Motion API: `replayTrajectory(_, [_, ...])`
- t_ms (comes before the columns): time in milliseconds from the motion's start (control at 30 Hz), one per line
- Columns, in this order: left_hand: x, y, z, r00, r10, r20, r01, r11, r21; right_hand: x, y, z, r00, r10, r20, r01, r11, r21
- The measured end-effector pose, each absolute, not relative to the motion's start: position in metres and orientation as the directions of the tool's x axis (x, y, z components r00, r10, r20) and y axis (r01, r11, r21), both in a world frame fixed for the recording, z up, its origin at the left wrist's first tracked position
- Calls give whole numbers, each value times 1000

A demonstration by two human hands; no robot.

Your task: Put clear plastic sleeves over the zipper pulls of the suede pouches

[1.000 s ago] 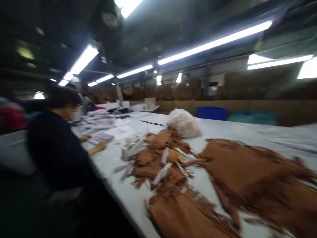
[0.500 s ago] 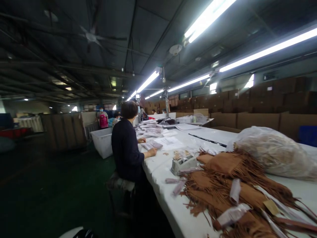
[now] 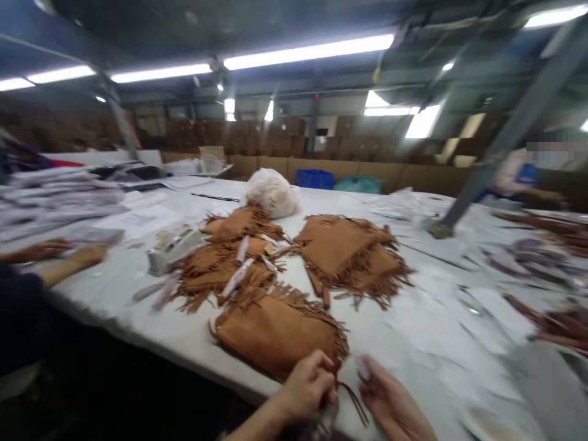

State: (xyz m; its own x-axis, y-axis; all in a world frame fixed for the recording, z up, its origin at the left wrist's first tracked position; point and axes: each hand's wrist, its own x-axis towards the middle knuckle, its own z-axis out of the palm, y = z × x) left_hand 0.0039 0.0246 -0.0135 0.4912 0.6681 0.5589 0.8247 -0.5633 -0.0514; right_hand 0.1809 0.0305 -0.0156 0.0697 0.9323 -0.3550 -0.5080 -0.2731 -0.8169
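Note:
A brown suede fringed bag (image 3: pixel 280 334) lies at the near edge of the table. My left hand (image 3: pixel 310 383) is at its lower right corner, fingers curled closed; what they grip, if anything, is hidden. To the right of the bag, my right hand (image 3: pixel 386 395) has its thumb and fingers pinched together, with a small pale spot at the tips that is too blurred to name. Thin brown cords (image 3: pixel 353 401) hang between both hands. Farther back lie more fringed bags, one pile to the right (image 3: pixel 340 248) and another to the left (image 3: pixel 202 269).
A grey tape dispenser (image 3: pixel 172 251) stands by the left pile. A co-worker's hands (image 3: pixel 87 254) rest at the left of the table. A plastic-wrapped bundle (image 3: pixel 271 193) lies behind. Toward the right are a metal post (image 3: pixel 482 159), brown straps (image 3: pixel 551 318) and another person (image 3: pixel 519 174).
My view has swung right and down from the aisle and the seated co-worker to the table in front of me. Both my hands and the near bag have come into view.

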Motion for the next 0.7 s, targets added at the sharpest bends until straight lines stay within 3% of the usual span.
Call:
replayTrajectory(33, [11, 21, -16, 491, 754, 436, 664, -648, 374, 194, 16, -15, 123, 915, -383, -520, -269, -810])
replayTrajectory(67, [13, 19, -16, 516, 807, 287, 432, -535, 726, 199, 6, -13, 158, 901, -404, -536, -265, -802])
replayTrajectory(100, [11, 18, -15, 537, 829, 159, 218, -318, 923, 200, 1, -10, 176, 891, -418, -554, -261, -791])
replayTrajectory(133, [8, 19, -14, 539, 839, 75, 79, -139, 987, 197, 0, -7, 182, 887, -425, -573, -255, -779])
replayTrajectory(233, [1, 20, -8, 518, 856, -6, -68, 48, 996, 182, 4, 1, 173, 891, -420, -596, -245, -765])
replayTrajectory(700, [5, 17, -3, 453, 891, -28, 20, 21, 1000, 170, 3, 9, 128, 851, -510, -694, -290, -659])
